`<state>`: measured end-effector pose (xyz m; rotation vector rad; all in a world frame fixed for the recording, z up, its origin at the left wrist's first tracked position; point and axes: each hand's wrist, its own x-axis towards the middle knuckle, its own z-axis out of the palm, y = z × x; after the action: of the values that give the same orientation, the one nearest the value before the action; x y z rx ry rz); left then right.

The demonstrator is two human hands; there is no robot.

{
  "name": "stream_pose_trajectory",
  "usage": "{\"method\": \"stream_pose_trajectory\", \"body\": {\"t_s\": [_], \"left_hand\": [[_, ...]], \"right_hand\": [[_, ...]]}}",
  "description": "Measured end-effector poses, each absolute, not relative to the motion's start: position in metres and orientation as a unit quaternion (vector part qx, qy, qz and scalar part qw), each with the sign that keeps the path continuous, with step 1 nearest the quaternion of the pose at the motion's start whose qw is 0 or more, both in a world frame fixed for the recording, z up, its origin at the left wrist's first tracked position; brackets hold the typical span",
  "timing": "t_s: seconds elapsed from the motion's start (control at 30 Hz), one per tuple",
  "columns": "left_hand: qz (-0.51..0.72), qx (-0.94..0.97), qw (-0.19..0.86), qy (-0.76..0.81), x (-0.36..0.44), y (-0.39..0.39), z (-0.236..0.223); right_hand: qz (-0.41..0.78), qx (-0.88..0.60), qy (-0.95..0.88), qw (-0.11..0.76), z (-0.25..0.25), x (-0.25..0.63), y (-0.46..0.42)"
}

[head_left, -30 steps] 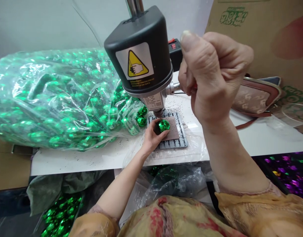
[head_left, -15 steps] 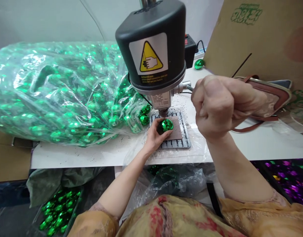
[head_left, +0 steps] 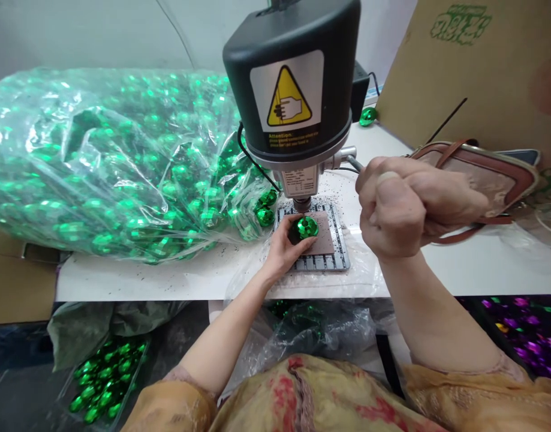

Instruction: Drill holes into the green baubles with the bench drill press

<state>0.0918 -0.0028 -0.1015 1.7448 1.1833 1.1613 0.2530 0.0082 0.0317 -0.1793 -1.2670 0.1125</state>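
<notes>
My left hand (head_left: 285,247) grips a shiny green faceted ball (head_left: 307,227) between thumb and fingers. The ball rests on a brownish square pad (head_left: 322,241) over the slotted metal base plate (head_left: 342,259) of a small drill press (head_left: 288,90). Just above the ball is the press's chuck (head_left: 301,204); whether a bit touches the ball I cannot tell. At the right, my right hand (head_left: 394,201) is closed in a fist around the press's feed lever (head_left: 355,162), most of which the fingers hide.
A big clear bag of green balls (head_left: 108,174) fills the table's left side. Two loose green balls (head_left: 265,216) lie beside it, another green ball (head_left: 368,116) behind. A brown-trimmed bag (head_left: 491,174) and cardboard (head_left: 473,78) stand right. Below are bins of green (head_left: 107,378) and purple pieces (head_left: 527,336).
The view has shifted slightly, so the press sits a little farther right in the picture. Both hands keep their holds on the ball and the lever.
</notes>
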Motion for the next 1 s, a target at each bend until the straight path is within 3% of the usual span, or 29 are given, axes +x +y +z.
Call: {"method": "stream_pose_trajectory", "body": {"t_s": [0.37,0.53,0.67,0.73,0.83,0.9,1.0], "left_hand": [[0.457,0.672,0.37,0.45,0.091,-0.003,-0.102],[0.46,0.661,0.368,0.465,0.096,-0.004,-0.1],[0.478,0.679,0.215,0.515,0.093,-0.028,-0.09],[0.471,0.736,0.135,0.467,0.083,-0.053,-0.09],[0.406,0.861,0.045,0.302,0.057,-0.099,-0.107],[0.282,0.932,-0.022,0.227,0.04,-0.128,-0.126],[0.054,0.971,-0.014,0.233,0.02,-0.153,-0.153]], "right_hand": [[-0.001,-0.044,-0.631,0.775,0.012,0.256,0.006],[0.049,-0.109,-0.546,0.829,0.048,0.245,0.01],[0.115,-0.099,-0.517,0.843,0.084,0.238,0.016],[0.13,-0.102,-0.521,0.837,0.09,0.238,0.014],[0.153,-0.119,-0.522,0.831,0.09,0.239,0.009],[0.16,-0.117,-0.515,0.834,0.088,0.239,0.007],[0.147,-0.115,-0.506,0.842,0.087,0.239,0.01]]}}
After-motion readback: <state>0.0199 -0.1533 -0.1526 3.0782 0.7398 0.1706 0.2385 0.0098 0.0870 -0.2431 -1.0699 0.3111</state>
